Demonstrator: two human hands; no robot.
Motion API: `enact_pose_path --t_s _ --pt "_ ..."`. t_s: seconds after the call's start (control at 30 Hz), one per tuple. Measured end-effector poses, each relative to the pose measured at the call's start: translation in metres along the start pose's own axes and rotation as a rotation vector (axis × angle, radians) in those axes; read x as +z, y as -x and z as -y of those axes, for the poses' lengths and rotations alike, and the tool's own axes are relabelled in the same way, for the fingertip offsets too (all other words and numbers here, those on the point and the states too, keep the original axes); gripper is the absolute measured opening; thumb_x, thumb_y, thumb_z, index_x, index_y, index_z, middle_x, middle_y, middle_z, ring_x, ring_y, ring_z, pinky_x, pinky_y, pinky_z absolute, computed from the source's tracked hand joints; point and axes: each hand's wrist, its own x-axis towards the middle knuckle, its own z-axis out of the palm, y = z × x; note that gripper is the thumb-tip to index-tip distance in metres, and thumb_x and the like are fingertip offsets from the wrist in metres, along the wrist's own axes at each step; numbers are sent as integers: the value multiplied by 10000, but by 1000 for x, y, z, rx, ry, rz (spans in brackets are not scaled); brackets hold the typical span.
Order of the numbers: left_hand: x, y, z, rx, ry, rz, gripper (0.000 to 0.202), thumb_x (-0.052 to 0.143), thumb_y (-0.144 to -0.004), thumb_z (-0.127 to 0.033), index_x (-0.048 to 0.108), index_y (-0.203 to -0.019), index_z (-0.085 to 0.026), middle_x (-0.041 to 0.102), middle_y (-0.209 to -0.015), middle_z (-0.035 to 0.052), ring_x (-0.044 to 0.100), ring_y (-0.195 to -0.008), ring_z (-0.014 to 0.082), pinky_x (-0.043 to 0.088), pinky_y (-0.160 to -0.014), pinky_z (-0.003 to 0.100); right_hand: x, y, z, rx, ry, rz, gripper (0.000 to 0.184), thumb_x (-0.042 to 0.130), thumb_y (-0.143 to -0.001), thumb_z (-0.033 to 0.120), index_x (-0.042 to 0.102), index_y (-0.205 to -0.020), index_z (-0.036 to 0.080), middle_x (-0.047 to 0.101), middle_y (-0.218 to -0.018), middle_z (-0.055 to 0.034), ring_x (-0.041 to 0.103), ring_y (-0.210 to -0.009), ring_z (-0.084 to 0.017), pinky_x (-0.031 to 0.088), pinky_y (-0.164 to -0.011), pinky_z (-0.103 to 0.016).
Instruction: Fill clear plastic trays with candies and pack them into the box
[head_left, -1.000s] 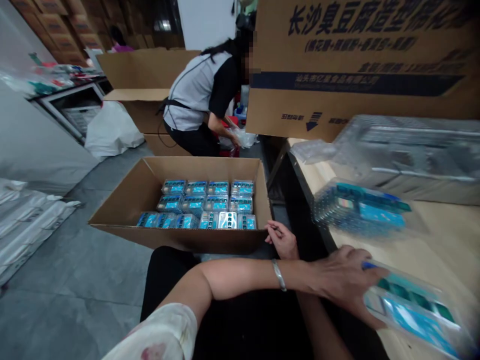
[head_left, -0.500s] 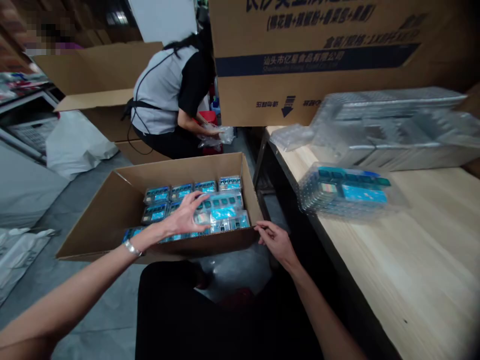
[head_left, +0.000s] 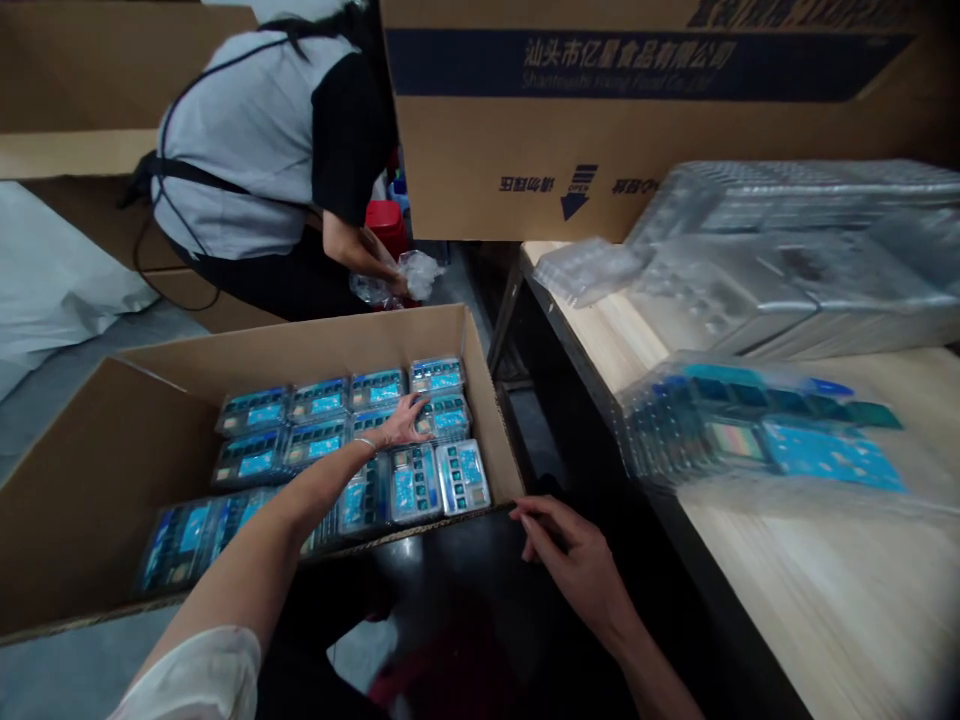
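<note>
An open cardboard box (head_left: 315, 335) stands in front of me with rows of clear plastic packs holding blue and teal contents. My left hand (head_left: 401, 425) reaches inside, its fingers closed on the left end of a blue plastic pack (head_left: 448, 415) at the right of the middle row. Nearer to me, a few packs such as this upright-turned pack (head_left: 463, 477) lie turned the other way. At the near right corner of the box, my right hand (head_left: 566, 550) is pinched with its fingertips against the cardboard edge.
On the wooden table (head_left: 810, 590) at right lie a blurred row of filled blue packs (head_left: 757, 420) and stacked clear plastic trays (head_left: 787, 270). A large printed carton (head_left: 480, 150) rises behind. A crouching co-worker (head_left: 247, 150) handles clear plastic near a red container (head_left: 386, 228).
My left hand has lowered the pack from above the others into the middle row at the right. The view has moved closer to the box. My right hand stays at the box corner.
</note>
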Motion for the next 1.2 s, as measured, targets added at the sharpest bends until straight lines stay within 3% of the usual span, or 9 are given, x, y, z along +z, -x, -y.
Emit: enact_pose_path --t_s 0.17,0.23,0.3,0.43,0.57,0.63,0.7,0.9,1.2 --pt "7 2 -13 57 61 -65 991 706 -524 -666 407 -1343 -195 305 -1425 218 270 -1309 442 256 -1026 591 -2 1 5 4 4 -43 164 513 -864 230 642 -957 191 660 -859 -25 573 -531 -67 481 -539 -185" --pt "-3 2 -28 51 78 -152 928 627 -611 -694 371 -1354 -199 275 -1429 236 266 -1296 482 266 -966 670 -1 1 6 7 -17 -52 162 509 -852 202 645 -938 190 657 -863 -19 578 -532 -62 470 -524 -173" --pt "-24 -1 -56 44 114 -280 817 530 -735 -659 309 -1376 -203 283 -1411 216 315 -1292 426 303 -978 635 -1 1 5 9 -35 -71 166 504 -842 189 646 -928 188 655 -870 -15 582 -525 -58 458 -506 -165" --pt "-97 2 -175 217 288 -413 842 574 -762 -580 184 -1431 -251 287 -1425 149 300 -1338 317 309 -1062 514 0 2 1 -11 -51 -108 176 512 -828 194 651 -935 179 655 -845 -8 578 -492 -51 440 -484 -160" --pt "-161 10 -325 494 320 -172 1086 702 -567 -657 195 -1451 -283 121 -1531 145 175 -1393 355 257 -1093 517 5 2 0 -32 -89 -113 191 519 -813 212 658 -933 160 652 -824 -12 567 -467 -55 431 -452 -165" --pt "-178 7 -378 498 202 -54 1153 697 -510 -706 209 -1456 -262 71 -1544 169 95 -1404 387 202 -1097 553 8 3 1 -45 -109 -115 201 517 -806 216 660 -933 154 651 -827 -15 559 -455 -53 433 -445 -169" --pt "-185 0 -410 502 37 51 1177 675 -503 -734 210 -1461 -234 102 -1535 202 59 -1402 409 139 -1094 585 10 4 1 -59 -128 -113 212 511 -802 213 660 -939 149 655 -826 -17 553 -449 -53 439 -445 -174" --pt "-191 -24 -431 449 -302 170 1188 698 -489 -696 229 -1457 -193 203 -1498 236 151 -1366 453 199 -1053 594 6 6 -1 -82 -183 -113 234 497 -791 186 655 -958 150 664 -843 -25 549 -449 -55 443 -438 -175" --pt "-207 -37 -434 464 -283 305 1165 645 -534 -711 200 -1463 -169 359 -1427 184 329 -1307 361 314 -1038 445 -2 10 5 -100 -229 -106 218 499 -798 182 653 -948 148 654 -810 -14 541 -430 -45 440 -431 -166"
